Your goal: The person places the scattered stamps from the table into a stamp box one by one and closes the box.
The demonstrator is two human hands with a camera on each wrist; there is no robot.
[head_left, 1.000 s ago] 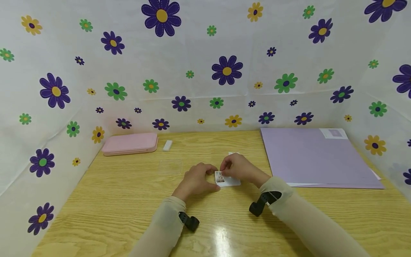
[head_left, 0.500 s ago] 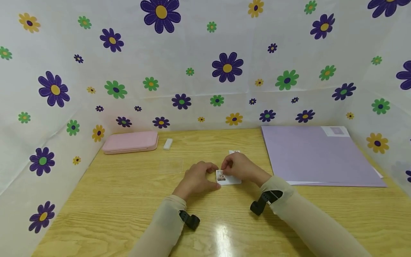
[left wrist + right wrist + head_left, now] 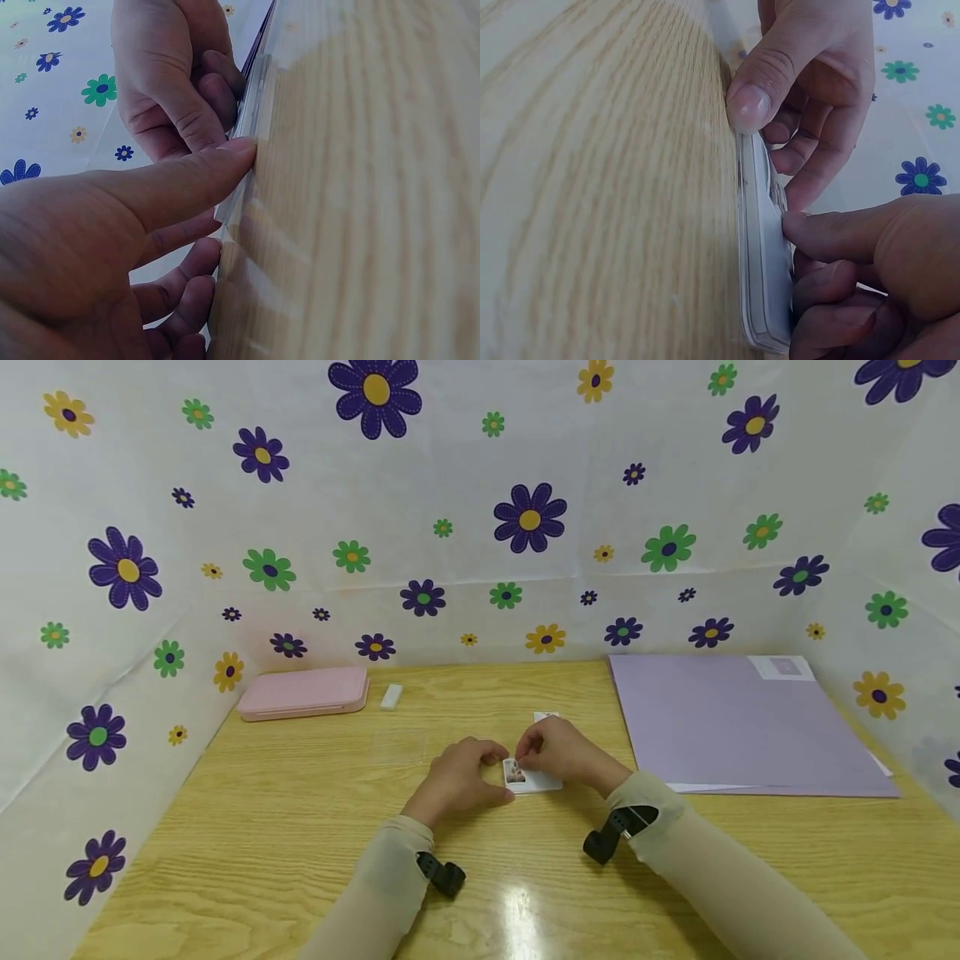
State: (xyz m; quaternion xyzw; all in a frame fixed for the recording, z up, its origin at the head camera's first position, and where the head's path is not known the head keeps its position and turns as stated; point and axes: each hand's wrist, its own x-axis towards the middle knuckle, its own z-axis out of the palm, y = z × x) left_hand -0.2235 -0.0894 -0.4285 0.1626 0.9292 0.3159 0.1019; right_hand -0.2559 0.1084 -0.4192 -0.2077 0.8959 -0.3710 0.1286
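Observation:
A small flat clear-edged plastic case (image 3: 543, 786) with a white inside lies on the table between my hands. At its left end sits a small picture (image 3: 515, 772). My left hand (image 3: 461, 779) holds that end, thumb on the near edge and forefinger at the far one. With thumb and forefinger, my right hand (image 3: 561, 752) pinches the picture's upper right edge; its fingers hide the case's far right part. In the right wrist view, the case (image 3: 751, 247) shows its layered rim, and the picture (image 3: 778, 196) is mostly covered by fingers.
Behind the right hand lies a white paper piece (image 3: 545, 716). Left of the hands is a thin clear plastic sheet (image 3: 398, 747). A pink case (image 3: 303, 693) and a white eraser-like block (image 3: 392, 697) stand at the back left, a purple folder (image 3: 738, 727) at the right.

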